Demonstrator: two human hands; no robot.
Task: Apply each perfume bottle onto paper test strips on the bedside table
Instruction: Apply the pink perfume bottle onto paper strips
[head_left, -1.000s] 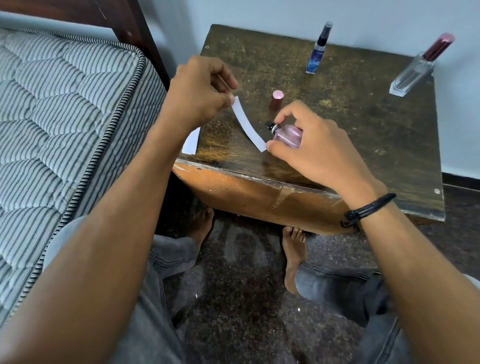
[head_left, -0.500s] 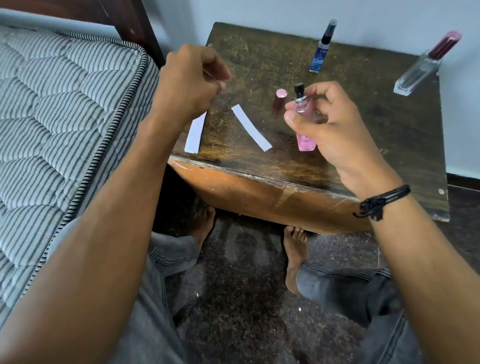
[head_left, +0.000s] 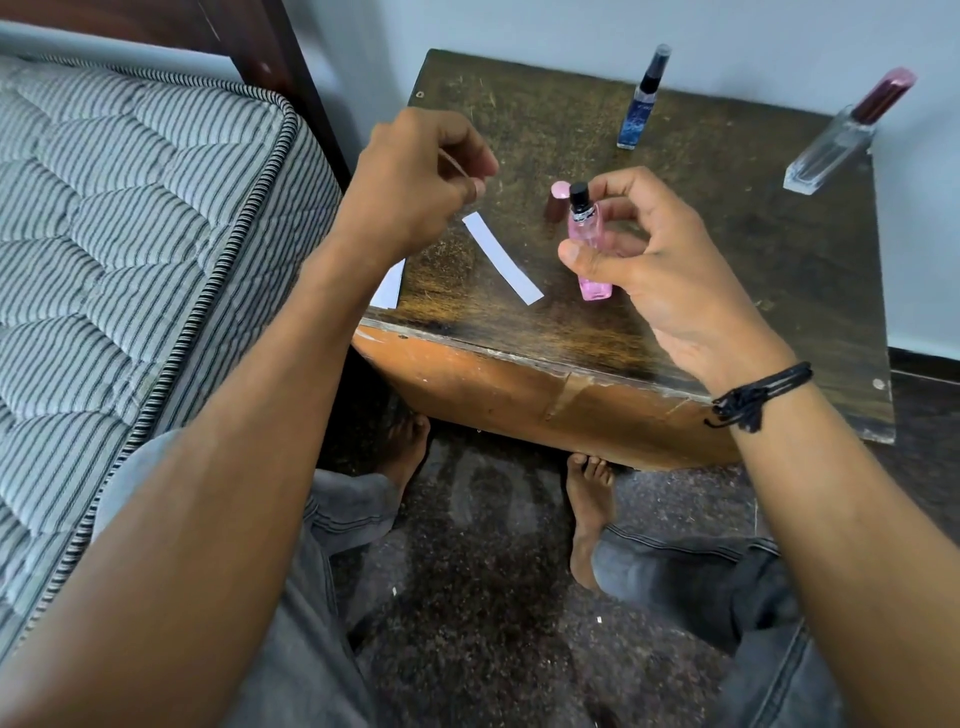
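Our right hand (head_left: 670, 280) fingers clamp pink perfume bottle (head_left: 586, 231) upright, nozzle free to spray; left hand (head_left: 415, 176) fingers curled, empty.

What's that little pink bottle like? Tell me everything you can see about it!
The pink bottle is small, slim and see-through, like glass or clear plastic. Uncapped, it shows a black spray top with a pale band below. The right hand pinches it nearly upright over the bedside table, thumb in front, fingers behind, just right of a white paper strip. Whether its base touches the table is unclear.
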